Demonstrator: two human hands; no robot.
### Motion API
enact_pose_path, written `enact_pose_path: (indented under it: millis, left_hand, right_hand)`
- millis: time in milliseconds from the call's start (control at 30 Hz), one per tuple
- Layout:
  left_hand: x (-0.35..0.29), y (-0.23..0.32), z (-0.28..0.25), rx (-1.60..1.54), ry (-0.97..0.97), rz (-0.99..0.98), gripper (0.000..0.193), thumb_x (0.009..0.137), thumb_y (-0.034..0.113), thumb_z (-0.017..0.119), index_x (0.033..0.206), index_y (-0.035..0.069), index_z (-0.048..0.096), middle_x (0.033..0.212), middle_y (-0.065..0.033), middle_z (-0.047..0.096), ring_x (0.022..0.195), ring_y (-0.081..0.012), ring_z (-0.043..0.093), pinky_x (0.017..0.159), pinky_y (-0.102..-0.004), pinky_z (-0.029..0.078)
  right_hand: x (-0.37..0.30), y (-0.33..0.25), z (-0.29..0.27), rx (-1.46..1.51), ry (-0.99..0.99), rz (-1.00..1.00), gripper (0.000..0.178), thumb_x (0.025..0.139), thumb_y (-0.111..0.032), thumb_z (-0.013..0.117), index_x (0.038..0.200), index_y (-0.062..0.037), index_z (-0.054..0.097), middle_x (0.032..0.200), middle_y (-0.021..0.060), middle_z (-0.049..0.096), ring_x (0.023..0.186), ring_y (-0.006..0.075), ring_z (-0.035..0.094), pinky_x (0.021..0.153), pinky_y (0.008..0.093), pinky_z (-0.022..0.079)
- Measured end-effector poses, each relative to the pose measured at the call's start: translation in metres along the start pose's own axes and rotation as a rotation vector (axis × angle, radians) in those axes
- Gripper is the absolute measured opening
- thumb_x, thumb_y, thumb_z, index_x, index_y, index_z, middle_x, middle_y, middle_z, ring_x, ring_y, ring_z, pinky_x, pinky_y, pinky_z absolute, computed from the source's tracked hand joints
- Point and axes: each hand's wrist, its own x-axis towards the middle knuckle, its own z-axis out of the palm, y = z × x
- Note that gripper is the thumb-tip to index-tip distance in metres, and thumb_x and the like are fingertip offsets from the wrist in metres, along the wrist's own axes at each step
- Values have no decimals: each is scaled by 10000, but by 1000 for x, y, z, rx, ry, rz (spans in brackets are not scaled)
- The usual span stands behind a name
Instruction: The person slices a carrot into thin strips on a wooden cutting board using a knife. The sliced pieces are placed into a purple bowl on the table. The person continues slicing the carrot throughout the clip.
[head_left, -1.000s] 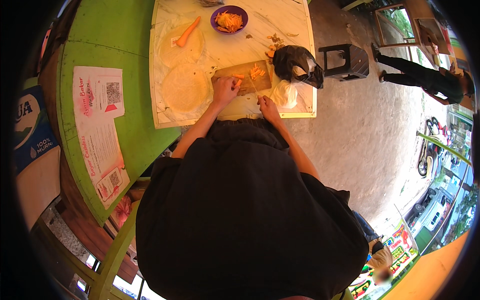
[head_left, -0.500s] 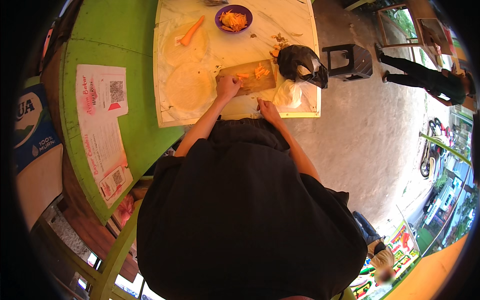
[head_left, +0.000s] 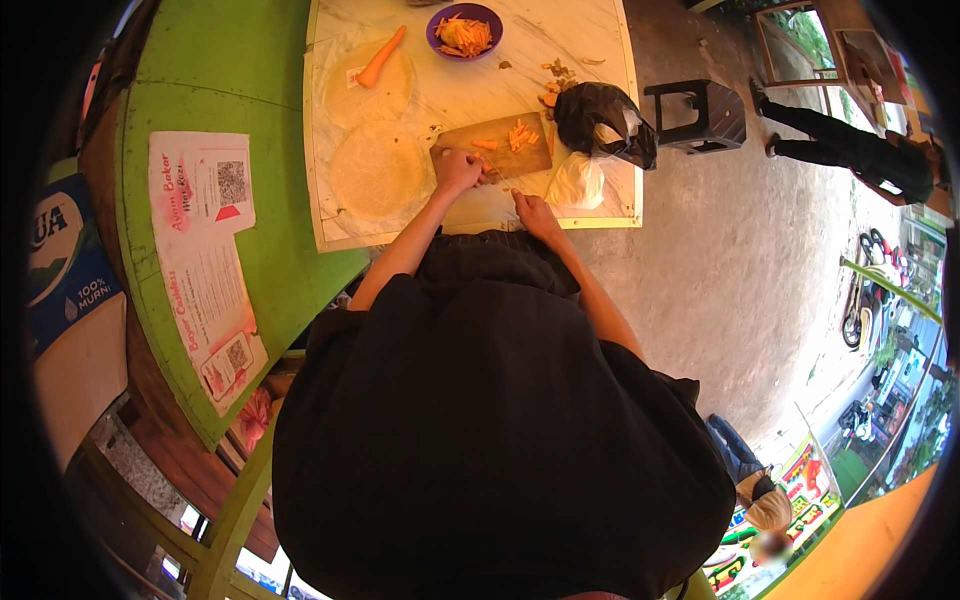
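At the upper middle of the frame, a pale marble-patterned surface (head_left: 470,95) carries a wooden cutting board (head_left: 455,138), set a little askew. On the board, toward its right end, lies a small pile of carrot sticks (head_left: 521,135), with a carrot piece (head_left: 484,145) to the left of it. The left hand (head_left: 460,170) is at the board's lower left edge, its fingers bunched together and pointing right; whether they pinch anything is too small to tell. The right hand (head_left: 535,212), just right of it and lower, is curled closed around the end of a slim knife (head_left: 508,189), whose blade is hard to make out. Near the top of the frame stands a purple bowl (head_left: 434,42) filled with carrot shreds (head_left: 465,36). To its left, a whole carrot (head_left: 382,58) lies slanting across the upper of two round pale sheets (head_left: 378,170). Right of the board are a black plastic bag (head_left: 588,112) and, below that, a white bag (head_left: 577,182). Beyond the surface's right edge stands a dark stool (head_left: 722,115).
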Motion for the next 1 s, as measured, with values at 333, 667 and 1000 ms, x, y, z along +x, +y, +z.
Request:
enact_pose_path:
  millis: [333, 667, 1000]
  left_hand:
    - [-2, 1, -3, -94, -69, -59, 330, 1093, 290, 578, 1032, 1, 723, 823, -110, 763, 638, -165, 733, 560, -313, 557]
    - [7, -16, 6, -79, -56, 16, 323, 1114, 232, 521, 1065, -38, 690, 800, -130, 738, 618, -177, 703, 591, -337, 576]
    - [8, -13, 5, -22, -44, -5, 306, 1112, 209, 512, 1093, -43, 684, 829, -131, 755, 626, -164, 700, 619, -328, 569]
  right_hand:
    - [-8, -10, -7, -66, 10, -27, 659, 1079, -491, 517, 897, 125, 663, 844, 380, 654, 879, 506, 700, 767, 528, 503]
    - [-6, -9, -9, -103, -14, -13, 661, 1083, -499, 505, 935, 123, 673, 886, 386, 659, 921, 513, 696, 794, 532, 502]
    - [-15, -27, -16, -142, -25, -128, 615, 1093, -466, 495, 963, 107, 679, 928, 386, 653, 988, 547, 659, 809, 557, 499]
